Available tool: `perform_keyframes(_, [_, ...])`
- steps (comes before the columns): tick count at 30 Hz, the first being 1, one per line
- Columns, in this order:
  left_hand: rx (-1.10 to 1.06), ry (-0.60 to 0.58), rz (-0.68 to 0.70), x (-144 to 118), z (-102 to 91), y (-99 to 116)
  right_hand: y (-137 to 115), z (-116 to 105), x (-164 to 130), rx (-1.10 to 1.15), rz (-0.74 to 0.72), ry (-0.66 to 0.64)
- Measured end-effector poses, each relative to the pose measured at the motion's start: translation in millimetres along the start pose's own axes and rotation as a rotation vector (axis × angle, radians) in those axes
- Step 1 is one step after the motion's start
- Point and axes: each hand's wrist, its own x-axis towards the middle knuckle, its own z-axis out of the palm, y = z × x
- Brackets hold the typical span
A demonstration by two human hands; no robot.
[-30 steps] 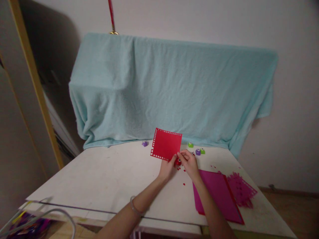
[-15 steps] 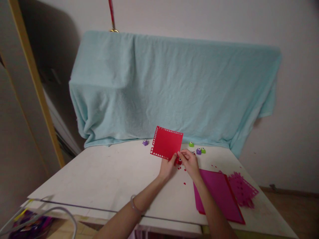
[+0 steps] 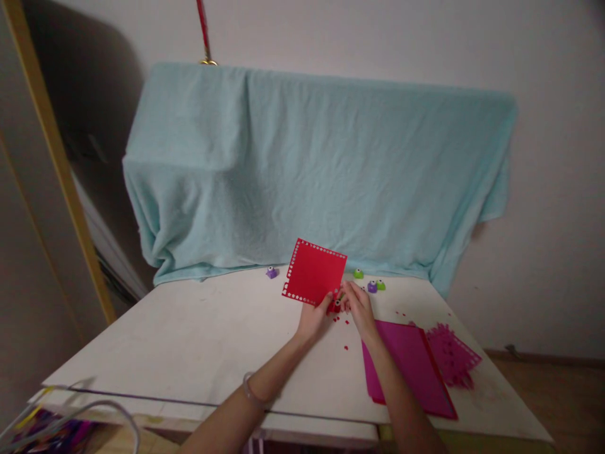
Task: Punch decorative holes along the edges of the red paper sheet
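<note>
Currently, the left hand (image 3: 312, 320) grasps a red paper (image 3: 316, 272) by its lower right corner, near the centre of the frame. Just beside that corner, the right hand (image 3: 358, 308) has curled fingers; whether they pinch anything, I cannot tell. A red punch (image 3: 337, 306) shows between both hands. Magenta sheets (image 3: 410, 362) lie on the surface (image 3: 198, 340), lower right.

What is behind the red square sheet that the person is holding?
Around the red sheet, the blue cloth and white table show behind it. The left hand has its thumb in front; its other fingers are mostly hidden. Whatever sits directly behind the sheet is covered.
</note>
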Motion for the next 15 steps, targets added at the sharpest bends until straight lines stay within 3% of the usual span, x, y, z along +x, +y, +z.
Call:
perform_keyframes(6, [0.045, -0.017, -0.002, 1.5, -3.3, -4.8, 2.5, -1.4, 1.2, -0.051, -0.007, -0.02])
perform_keyframes(15, [-0.018, 0.014, -0.033, -1.2, 1.5, 4.0, -3.7, 0.3, -0.9, -0.067, 0.011, -0.084])
